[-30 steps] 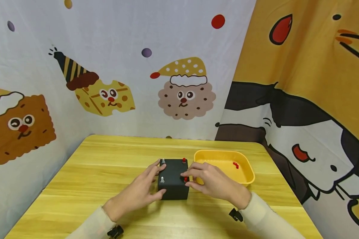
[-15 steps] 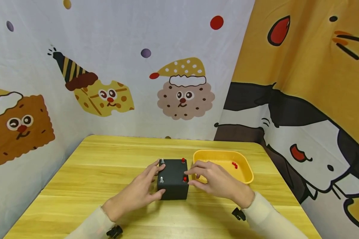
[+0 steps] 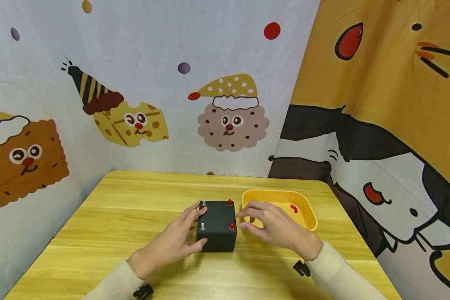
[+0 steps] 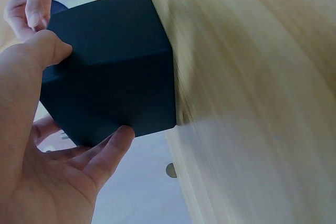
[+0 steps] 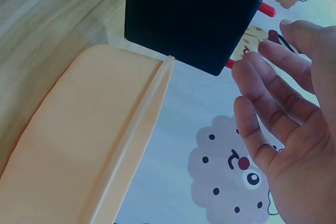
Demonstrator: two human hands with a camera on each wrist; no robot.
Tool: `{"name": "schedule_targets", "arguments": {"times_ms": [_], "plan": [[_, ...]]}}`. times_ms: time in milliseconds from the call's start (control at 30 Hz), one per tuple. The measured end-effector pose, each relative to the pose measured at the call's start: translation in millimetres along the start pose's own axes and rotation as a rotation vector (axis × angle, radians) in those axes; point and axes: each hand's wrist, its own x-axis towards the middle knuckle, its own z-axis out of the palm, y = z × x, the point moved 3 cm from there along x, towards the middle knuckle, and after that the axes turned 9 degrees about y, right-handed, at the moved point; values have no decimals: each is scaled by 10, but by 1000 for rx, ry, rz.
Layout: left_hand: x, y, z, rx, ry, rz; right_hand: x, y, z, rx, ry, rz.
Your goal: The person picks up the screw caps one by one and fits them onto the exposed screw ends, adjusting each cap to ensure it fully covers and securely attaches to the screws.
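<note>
A black box stands on the table with a small post at each top corner. On its left side the posts are bare metal toggle levers; on its right side each wears a red cap. My left hand holds the box by its left side, thumb toward the near corner and fingers toward the far one. Just right of the box hovers my right hand, fingers loosely bent with nothing between them. In the right wrist view, that hand's fingers are close to the red-capped posts.
A yellow tray stands right of the box, partly behind my right hand. Inside it lie small red caps. Wood-grain tabletop surrounds everything, and a cartoon-printed curtain hangs behind it.
My right hand has drawn back to the right from the near red-capped post, which now shows fully. My left hand and the box have stayed in place.
</note>
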Motion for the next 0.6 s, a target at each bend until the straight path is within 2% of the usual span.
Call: {"name": "schedule_targets", "arguments": {"times_ms": [267, 600], "plan": [[-6, 19, -1, -2, 4, 2, -13, 77, -47, 1, -9, 50], [6, 9, 4, 20, 9, 16, -58, 281, -105, -47, 6, 87]]}}
